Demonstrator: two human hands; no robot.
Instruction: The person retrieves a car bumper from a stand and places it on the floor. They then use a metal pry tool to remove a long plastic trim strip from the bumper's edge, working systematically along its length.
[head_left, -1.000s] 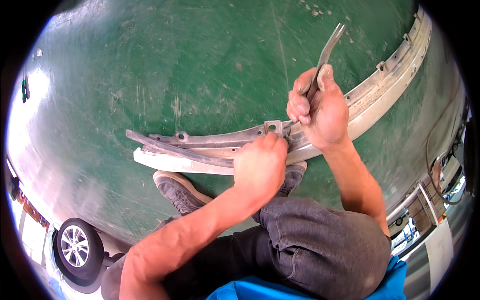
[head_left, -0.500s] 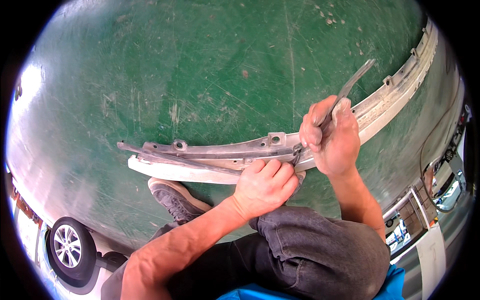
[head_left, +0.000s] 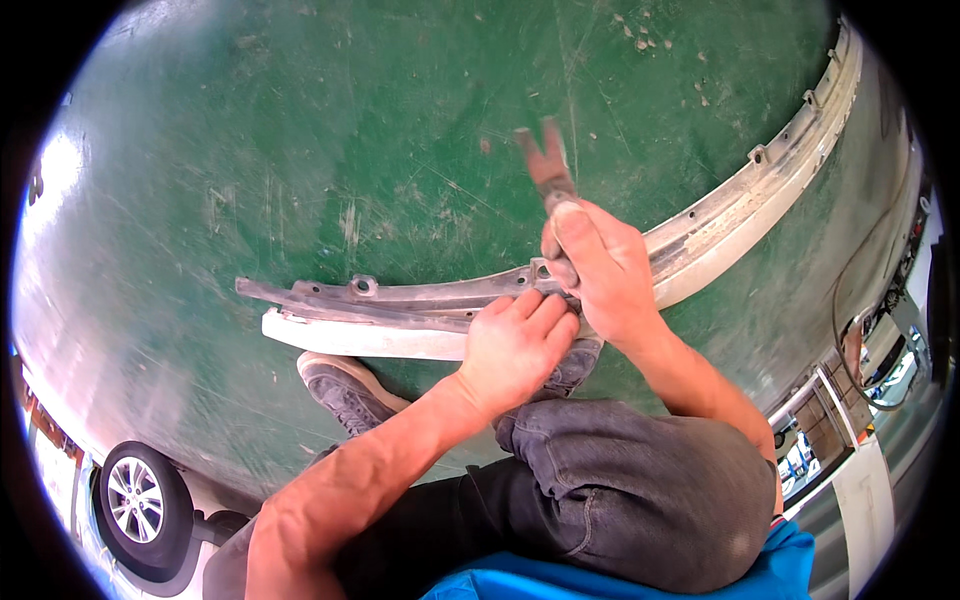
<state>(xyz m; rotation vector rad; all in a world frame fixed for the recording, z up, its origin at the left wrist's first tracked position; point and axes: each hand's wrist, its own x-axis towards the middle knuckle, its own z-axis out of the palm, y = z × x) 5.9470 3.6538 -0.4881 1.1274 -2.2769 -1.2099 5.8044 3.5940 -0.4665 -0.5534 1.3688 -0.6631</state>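
Note:
A long curved white bumper strip (head_left: 385, 341) with holed tabs lies on the green floor in front of me. Along its left part runs a thin dark trim strip (head_left: 262, 292), its left end sticking out past the bumper strip. My left hand (head_left: 513, 345) is closed over the trim strip, knuckles up; its fingertips are hidden. Just right of it, my right hand (head_left: 600, 262) is wrapped around a forked pry tool (head_left: 549, 172). The tool's two prongs point up and away from me, clear of the bumper strip, slightly blurred. The tool's lower end is hidden by the hand.
My shoes (head_left: 345, 390) stand close against the near side of the bumper strip. A car wheel (head_left: 140, 500) is at the lower left. At the right are a metal frame (head_left: 815, 395) and a dark hose (head_left: 840, 330). Small debris (head_left: 640, 38) lies on the far floor.
My right hand has moved left and turned, so the tool now points up and left instead of up and right. My left hand and the bumper strip have shifted slightly.

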